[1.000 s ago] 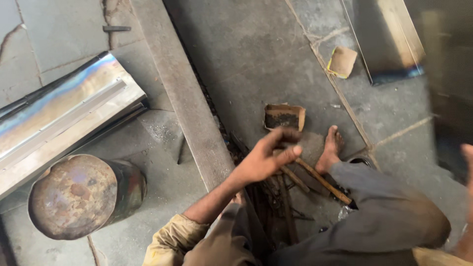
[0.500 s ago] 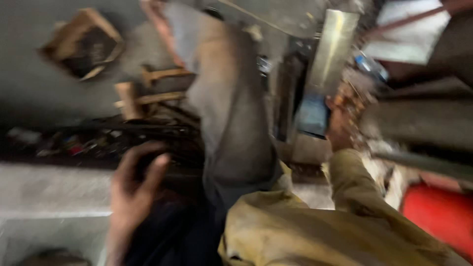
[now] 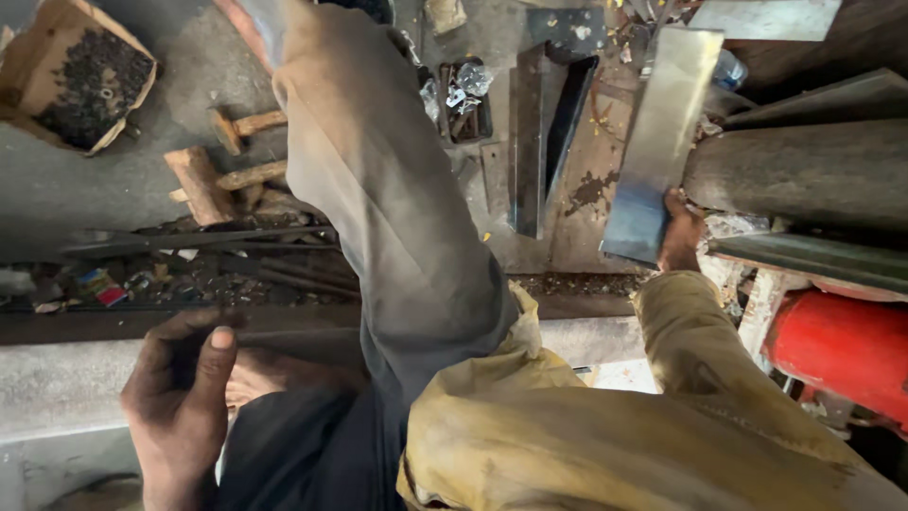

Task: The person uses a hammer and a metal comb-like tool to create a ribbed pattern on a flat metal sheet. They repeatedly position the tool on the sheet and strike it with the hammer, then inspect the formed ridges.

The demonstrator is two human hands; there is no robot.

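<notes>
The right hand (image 3: 681, 232) closes its grip on the lower end of a flat metal strip (image 3: 662, 132) leaning by dark steel beams (image 3: 804, 170), while the left hand (image 3: 180, 397) hangs loosely curled, holding nothing, above the floor (image 3: 57, 378).

A single head-worn camera looks steeply down, close over the person's own trouser leg (image 3: 397, 208) and yellow sleeve (image 3: 700, 350). The floor (image 3: 113, 199) fills the frame from 9 to 12 o'clock. No second view shares the scene.
</notes>
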